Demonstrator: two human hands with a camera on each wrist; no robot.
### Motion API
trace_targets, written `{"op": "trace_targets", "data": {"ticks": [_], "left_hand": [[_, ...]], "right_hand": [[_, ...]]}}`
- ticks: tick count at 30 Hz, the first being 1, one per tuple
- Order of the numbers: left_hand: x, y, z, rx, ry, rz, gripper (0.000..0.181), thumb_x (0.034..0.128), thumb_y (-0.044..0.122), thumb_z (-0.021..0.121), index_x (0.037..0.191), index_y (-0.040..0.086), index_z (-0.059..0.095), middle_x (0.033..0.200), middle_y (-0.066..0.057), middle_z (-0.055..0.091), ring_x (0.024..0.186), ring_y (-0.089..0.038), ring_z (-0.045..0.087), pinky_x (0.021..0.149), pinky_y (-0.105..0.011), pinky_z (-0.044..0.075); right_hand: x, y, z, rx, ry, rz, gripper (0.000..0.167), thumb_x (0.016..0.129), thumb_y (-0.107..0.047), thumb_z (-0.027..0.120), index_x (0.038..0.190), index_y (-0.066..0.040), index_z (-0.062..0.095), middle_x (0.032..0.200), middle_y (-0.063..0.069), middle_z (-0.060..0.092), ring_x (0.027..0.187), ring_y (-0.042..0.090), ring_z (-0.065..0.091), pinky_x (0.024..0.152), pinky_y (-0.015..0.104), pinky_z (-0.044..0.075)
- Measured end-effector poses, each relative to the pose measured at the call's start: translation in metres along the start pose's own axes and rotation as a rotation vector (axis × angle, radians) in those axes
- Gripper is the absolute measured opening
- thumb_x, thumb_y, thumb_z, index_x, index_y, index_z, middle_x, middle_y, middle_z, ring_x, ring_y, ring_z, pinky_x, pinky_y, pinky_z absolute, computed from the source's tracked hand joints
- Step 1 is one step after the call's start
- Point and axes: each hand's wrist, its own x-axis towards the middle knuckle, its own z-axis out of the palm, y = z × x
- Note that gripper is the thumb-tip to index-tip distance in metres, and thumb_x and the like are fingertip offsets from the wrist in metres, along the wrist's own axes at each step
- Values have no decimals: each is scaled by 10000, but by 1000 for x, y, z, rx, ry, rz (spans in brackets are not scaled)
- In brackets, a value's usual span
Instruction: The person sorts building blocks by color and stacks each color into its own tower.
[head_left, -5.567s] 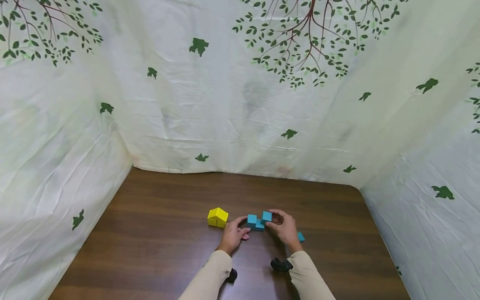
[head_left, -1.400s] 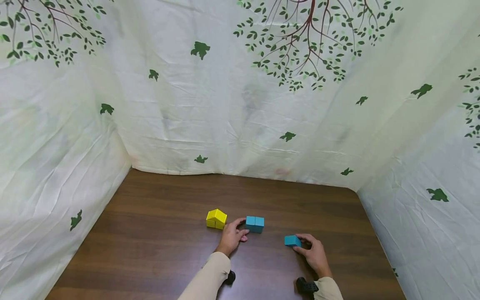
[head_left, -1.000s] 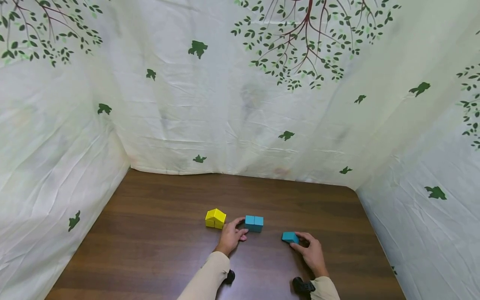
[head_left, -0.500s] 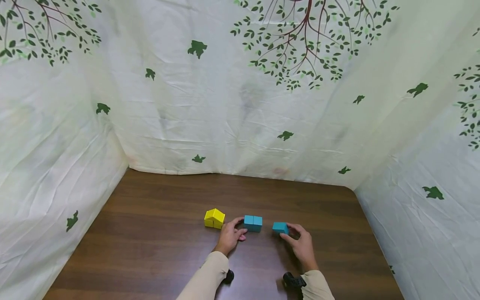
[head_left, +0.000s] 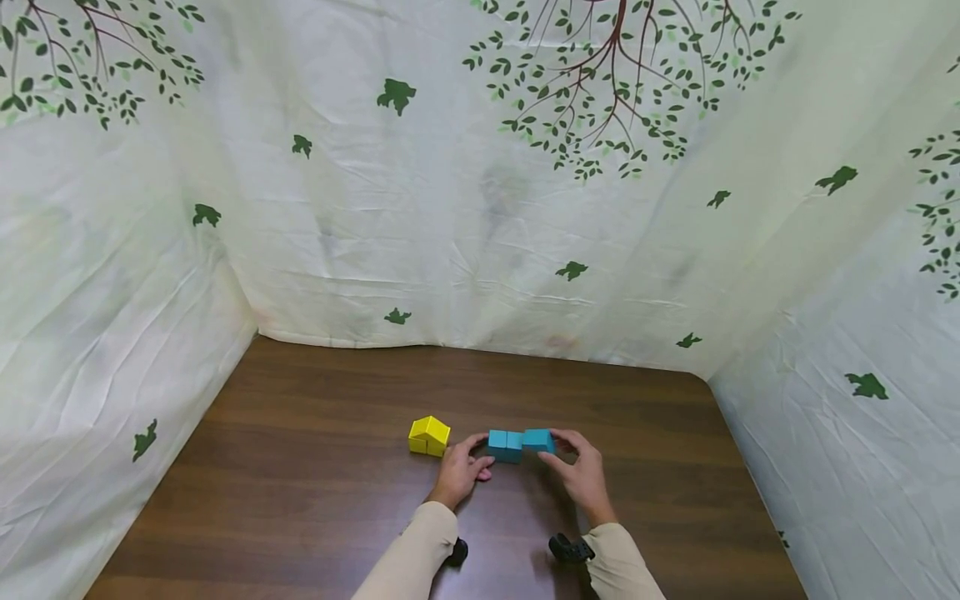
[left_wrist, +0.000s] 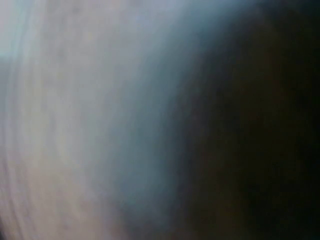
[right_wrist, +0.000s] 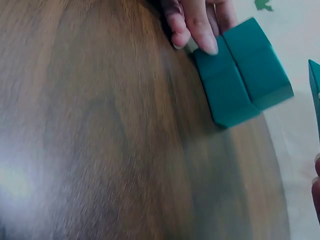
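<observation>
In the head view my left hand (head_left: 457, 472) grips the left end of a small stack of blue blocks (head_left: 505, 447) on the table. The right wrist view shows its thumb on the front of this stack (right_wrist: 232, 80) and other fingers behind. Two cubes sit side by side on top. My right hand (head_left: 587, 475) pinches another blue block (head_left: 537, 440), with a slanted side, between thumb and fingers, just right of the stack's top. At the right wrist view's edge, a sliver of this held block (right_wrist: 315, 85) shows. The left wrist view is a blur.
A house-shaped stack of yellow blocks (head_left: 429, 436) stands just left of my left hand. Brown wooden table (head_left: 315, 467) surrounds everything. A white curtain (head_left: 450, 250) with leaf and bird prints hangs at the back and both sides.
Earlier the right hand held a cube over the stack; that cube now sits there. It then held the slanted block on the right and has brought it left, up to the stack.
</observation>
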Motion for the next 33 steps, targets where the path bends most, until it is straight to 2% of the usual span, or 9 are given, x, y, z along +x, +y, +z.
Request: {"op": "trace_targets", "data": {"ticks": [6, 12, 19, 25, 33], "left_hand": [[0, 1, 0, 15, -2, -8, 442, 880, 17, 668, 1304, -23, 551, 925, -155, 676, 574, -128, 665, 606, -223, 543], [1, 0, -1, 6, -10, -24, 442, 884, 18, 663, 1309, -20, 547, 924, -145, 676, 584, -140, 668, 610, -226, 544], [-2, -1, -2, -25, 2, 75, 405, 877, 17, 674, 1257, -63, 560, 875, -163, 680, 555, -89, 656, 579, -234, 544], [0, 0, -1, -16, -2, 34, 421, 876, -3, 667, 1281, -44, 559, 917, -185, 685, 575, -155, 675, 587, -243, 547], [1, 0, -1, 13, -13, -24, 423, 887, 24, 661, 1297, -8, 561, 866, -120, 689, 577, -130, 668, 600, -212, 537]], "right_hand": [[8, -7, 9, 0, -24, -63, 363, 743, -102, 828, 1077, -28, 707, 989, 79, 689, 920, 300, 630, 814, 491, 479], [14, -12, 19, -13, -52, -108, 362, 727, -63, 831, 1066, -18, 711, 979, 90, 695, 913, 307, 643, 807, 510, 473], [19, -16, 27, -8, -94, -146, 364, 721, -36, 829, 1063, -2, 708, 991, 104, 691, 928, 321, 646, 827, 526, 478], [22, -18, 30, -25, -140, -175, 364, 737, -44, 821, 1074, 20, 701, 1009, 110, 688, 932, 299, 644, 846, 516, 489], [23, -18, 32, -69, -189, -178, 361, 775, -109, 804, 1104, -5, 701, 1037, 85, 684, 960, 297, 643, 851, 510, 489]]}}
